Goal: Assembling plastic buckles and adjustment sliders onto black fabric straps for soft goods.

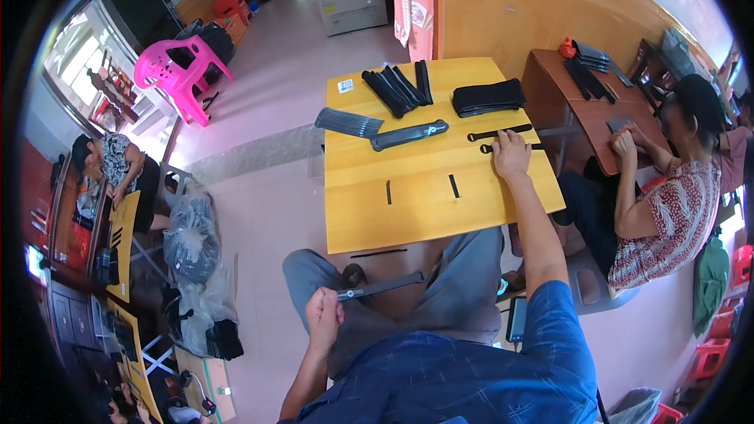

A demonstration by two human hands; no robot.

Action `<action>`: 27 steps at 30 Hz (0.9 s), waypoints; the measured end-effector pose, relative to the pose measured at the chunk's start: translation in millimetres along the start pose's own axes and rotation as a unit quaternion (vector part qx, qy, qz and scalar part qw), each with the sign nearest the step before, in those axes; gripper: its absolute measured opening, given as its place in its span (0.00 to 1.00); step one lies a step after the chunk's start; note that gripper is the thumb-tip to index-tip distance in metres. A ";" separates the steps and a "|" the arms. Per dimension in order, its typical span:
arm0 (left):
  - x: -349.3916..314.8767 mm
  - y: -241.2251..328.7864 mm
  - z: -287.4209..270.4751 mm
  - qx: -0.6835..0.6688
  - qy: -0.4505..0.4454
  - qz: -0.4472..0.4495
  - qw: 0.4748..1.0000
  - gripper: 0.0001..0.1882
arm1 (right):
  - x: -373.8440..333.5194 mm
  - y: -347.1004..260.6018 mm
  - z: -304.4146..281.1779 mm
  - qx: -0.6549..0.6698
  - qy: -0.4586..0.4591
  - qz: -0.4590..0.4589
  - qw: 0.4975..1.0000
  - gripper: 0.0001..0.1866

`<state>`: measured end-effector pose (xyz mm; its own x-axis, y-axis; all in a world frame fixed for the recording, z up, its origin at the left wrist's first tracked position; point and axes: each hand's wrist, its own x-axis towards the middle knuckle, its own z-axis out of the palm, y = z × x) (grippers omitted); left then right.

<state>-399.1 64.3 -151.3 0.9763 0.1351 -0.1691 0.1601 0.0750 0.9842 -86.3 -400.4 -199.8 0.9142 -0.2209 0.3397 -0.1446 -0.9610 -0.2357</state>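
gripping one end of a flat dark-grey strap (390,284) in my left hand (323,318), fingers curled tight, out over my grey trousers (471,271). looks light and bendy, guessing that end's the best grip. my right hand (512,155) is on a thin black loop-tipped strap (490,148), can't tell if it's pinching. smooth yellow tabletop (416,212) under that, then glossy pinkish floor (263,98) and a bright pink plastic chair (183,88).

Dark blue shirt (440,377) patterned with scattered thin pale lines, its sleeves (556,318) short; plain grey trousers (312,279).
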 end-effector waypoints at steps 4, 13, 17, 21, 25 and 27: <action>-1.3 2.4 1.8 0.010 -0.002 -0.006 1.000 0.16 | -1.0 -16.4 -25.9 0.016 0.137 -0.043 0.989 0.19; -4.4 -5.8 1.7 0.028 -0.030 0.019 0.999 0.16 | -87.8 -235.4 -270.2 0.667 -0.359 -0.383 0.528 0.17; -13.6 -12.8 10.0 0.071 -0.029 0.108 0.991 0.16 | -154.7 -316.1 -337.5 0.676 -0.495 -0.520 0.166 0.21; -14.6 -42.7 -4.0 0.017 -0.030 0.068 0.997 0.15 | -174.5 -345.5 -374.6 0.442 -0.685 -0.572 -0.092 0.32; -1.4 -84.1 -31.3 -0.031 -0.025 0.029 0.999 0.13 | -198.0 -359.0 -367.3 0.521 -0.639 -0.564 -0.046 0.27; -3.4 -91.1 -29.6 -0.033 -0.018 0.023 0.999 0.13 | -211.3 -366.7 -362.8 0.565 -0.607 -0.559 -0.015 0.25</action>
<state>-421.3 86.3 -241.9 0.9871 0.1049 -0.1208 0.1063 0.1338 0.9853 -363.8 -61.7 145.2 -0.4795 0.6142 0.6267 -0.3545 0.5177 -0.7787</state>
